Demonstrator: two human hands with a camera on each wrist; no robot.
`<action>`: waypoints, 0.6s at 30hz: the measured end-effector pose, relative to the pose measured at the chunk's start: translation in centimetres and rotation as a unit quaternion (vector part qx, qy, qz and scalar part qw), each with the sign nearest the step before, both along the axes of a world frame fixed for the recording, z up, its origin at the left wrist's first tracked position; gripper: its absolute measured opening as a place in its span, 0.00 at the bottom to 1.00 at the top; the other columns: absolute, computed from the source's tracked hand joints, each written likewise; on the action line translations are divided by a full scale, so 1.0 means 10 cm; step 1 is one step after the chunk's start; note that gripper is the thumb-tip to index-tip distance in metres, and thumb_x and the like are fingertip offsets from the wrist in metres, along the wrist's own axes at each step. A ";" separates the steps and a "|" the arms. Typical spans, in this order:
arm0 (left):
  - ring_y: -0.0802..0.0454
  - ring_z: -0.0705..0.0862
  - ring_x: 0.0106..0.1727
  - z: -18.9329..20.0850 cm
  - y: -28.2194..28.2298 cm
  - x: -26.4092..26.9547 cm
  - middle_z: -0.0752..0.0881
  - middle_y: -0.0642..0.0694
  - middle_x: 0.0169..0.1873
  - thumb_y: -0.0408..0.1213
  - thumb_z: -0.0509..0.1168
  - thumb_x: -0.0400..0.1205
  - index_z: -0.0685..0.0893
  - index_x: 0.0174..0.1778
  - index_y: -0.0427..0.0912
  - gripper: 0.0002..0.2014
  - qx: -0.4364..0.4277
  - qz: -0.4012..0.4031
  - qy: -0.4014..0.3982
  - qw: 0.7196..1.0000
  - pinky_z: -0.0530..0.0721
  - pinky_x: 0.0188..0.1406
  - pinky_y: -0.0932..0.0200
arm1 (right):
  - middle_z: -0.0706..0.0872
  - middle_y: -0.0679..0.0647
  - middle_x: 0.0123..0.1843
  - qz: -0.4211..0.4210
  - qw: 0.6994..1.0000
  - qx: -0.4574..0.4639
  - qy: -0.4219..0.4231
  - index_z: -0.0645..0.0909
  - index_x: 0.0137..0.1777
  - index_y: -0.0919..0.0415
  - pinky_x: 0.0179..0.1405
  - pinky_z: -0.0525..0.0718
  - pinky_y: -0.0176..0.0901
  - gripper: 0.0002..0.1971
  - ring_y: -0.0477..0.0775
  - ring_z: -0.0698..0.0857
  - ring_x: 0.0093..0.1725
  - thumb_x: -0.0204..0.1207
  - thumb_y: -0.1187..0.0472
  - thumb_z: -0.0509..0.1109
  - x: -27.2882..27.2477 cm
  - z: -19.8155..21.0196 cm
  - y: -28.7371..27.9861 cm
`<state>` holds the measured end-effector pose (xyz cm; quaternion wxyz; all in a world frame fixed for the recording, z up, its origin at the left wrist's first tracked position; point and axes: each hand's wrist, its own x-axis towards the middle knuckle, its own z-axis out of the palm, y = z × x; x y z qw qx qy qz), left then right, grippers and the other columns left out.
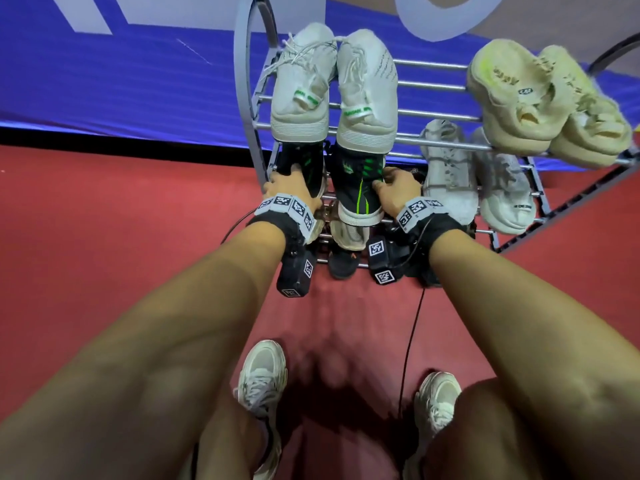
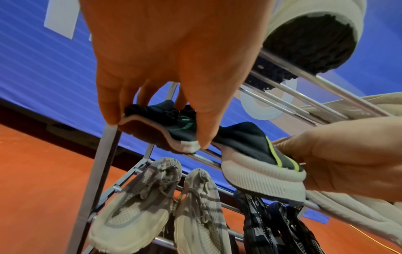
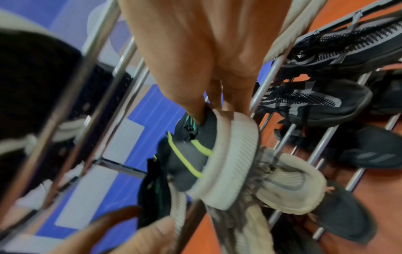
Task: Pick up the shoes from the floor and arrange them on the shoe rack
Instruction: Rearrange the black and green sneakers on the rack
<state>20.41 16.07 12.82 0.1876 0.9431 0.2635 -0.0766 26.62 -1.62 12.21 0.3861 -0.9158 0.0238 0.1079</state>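
Observation:
A pair of black shoes with green stripes and white soles lies on the second tier of the metal shoe rack point(image 1: 440, 114), heels toward me. My left hand point(image 1: 294, 178) grips the left black shoe point(image 1: 308, 168) from above, with fingers and thumb around its sides point(image 2: 165, 123). My right hand point(image 1: 388, 181) grips the right black shoe point(image 1: 356, 188) near its heel point(image 3: 195, 154). In the left wrist view both soles touch the tier's bars.
White sneakers point(image 1: 332, 88) and cream shoes point(image 1: 540, 98) sit on the top tier. Pale grey shoes point(image 1: 474, 181) fill the second tier's right side. Beige sneakers point(image 2: 165, 209) and dark shoes point(image 3: 326, 103) occupy lower tiers. My own feet point(image 1: 263, 382) stand on the red floor.

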 end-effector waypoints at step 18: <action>0.36 0.84 0.54 0.06 0.05 0.00 0.83 0.37 0.54 0.54 0.76 0.69 0.59 0.78 0.40 0.47 -0.005 -0.028 0.037 0.999 0.79 0.41 0.51 | 0.66 0.64 0.77 0.112 0.987 -0.108 -0.044 0.69 0.75 0.56 0.72 0.76 0.57 0.47 0.69 0.73 0.72 0.56 0.42 0.80 -0.18 -0.16 0.16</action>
